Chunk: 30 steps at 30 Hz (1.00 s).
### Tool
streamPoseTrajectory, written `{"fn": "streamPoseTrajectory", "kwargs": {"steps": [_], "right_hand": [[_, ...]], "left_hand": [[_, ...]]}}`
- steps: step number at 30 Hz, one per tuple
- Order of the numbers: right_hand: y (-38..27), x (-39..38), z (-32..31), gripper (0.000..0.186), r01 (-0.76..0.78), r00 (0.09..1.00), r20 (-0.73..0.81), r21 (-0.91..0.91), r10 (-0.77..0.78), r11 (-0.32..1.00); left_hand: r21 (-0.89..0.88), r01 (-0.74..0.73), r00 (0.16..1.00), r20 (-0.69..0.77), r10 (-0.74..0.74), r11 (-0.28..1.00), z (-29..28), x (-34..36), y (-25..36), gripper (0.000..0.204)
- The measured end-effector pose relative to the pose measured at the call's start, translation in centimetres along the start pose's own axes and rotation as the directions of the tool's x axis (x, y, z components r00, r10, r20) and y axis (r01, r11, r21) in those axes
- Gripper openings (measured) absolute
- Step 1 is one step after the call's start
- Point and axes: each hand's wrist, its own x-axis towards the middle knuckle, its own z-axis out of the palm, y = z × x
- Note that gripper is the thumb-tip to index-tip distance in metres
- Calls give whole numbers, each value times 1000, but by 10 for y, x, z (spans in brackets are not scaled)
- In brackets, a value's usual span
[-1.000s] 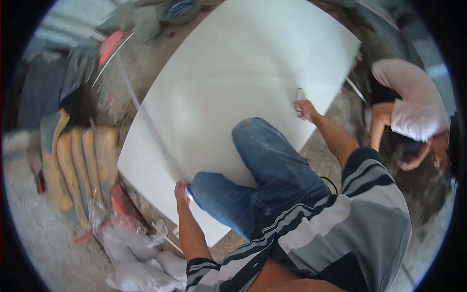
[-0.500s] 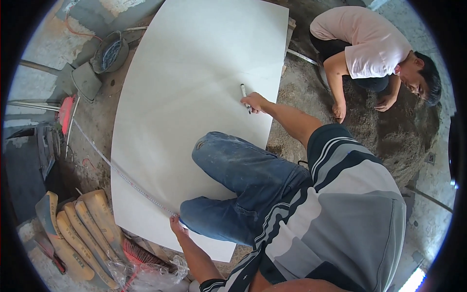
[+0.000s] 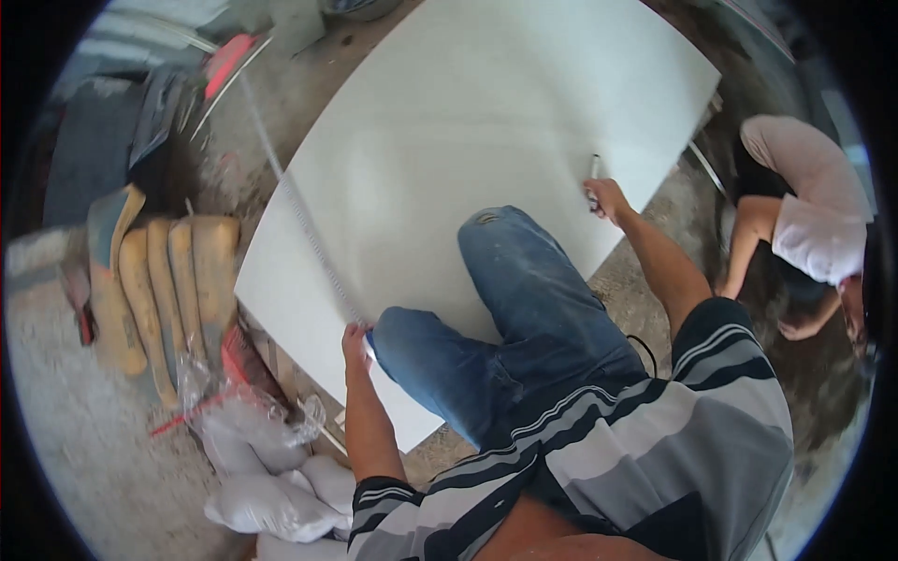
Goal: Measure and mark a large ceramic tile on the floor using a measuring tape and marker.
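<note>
A large white board (image 3: 440, 122) lies flat beneath my bent knees. At its left side, beside my knee, my left hand (image 3: 355, 346) is closed round a tape measure (image 3: 320, 252). The blade stretches away to the far left, over the board's edge and beyond it toward the red broom or dustpan. The tape's case is mostly hidden by my fingers and knee; a bit of blue and white shows. Over the board's right part, my right hand (image 3: 610, 199) grips a white marker (image 3: 595, 166), its upper end pointing away from me.
At the right a person (image 3: 812, 210) crouches with both hands low to the floor. Several long tan pieces (image 3: 157, 290) stand at the left, by a red-bristled brush (image 3: 248, 365) in clear plastic. White sacks (image 3: 276, 505) lie near. A red broom or dustpan (image 3: 227, 61) stands far left.
My view has turned, so the board and the person appear shifted right and tilted. Both hands keep their holds, the left on the tape measure, the right on the marker.
</note>
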Motion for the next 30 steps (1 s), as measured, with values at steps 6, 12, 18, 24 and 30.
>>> {"fn": "streamPoseTrajectory", "kwargs": {"steps": [6, 12, 18, 24, 30], "right_hand": [[-12, -5, 3, 29, -68, 998, 11, 5, 68, 998], [-9, -4, -3, 29, -65, 998, 18, 15, 64, 998], [-9, -8, -2, 28, -69, 998, -2, -1, 69, 998], [-12, -8, 0, 26, -61, 998, 24, 15, 60, 998], [-9, -5, -5, 27, -66, 998, 11, 11, 66, 998]], "left_hand": [[-150, 38, 999, -30, -43, 988, -1, 0, -6, 8], [-158, 28, 999, -9, -30, 987, 2, 1, -8, 8], [-129, 21, 999, -24, -24, 991, 8, -2, -6, 6], [-93, -26, 999, -33, 23, 995, 1, 2, -9, 6], [-194, -3, 1000, -25, -2, 981, 2, -17, -11, 6]]}}
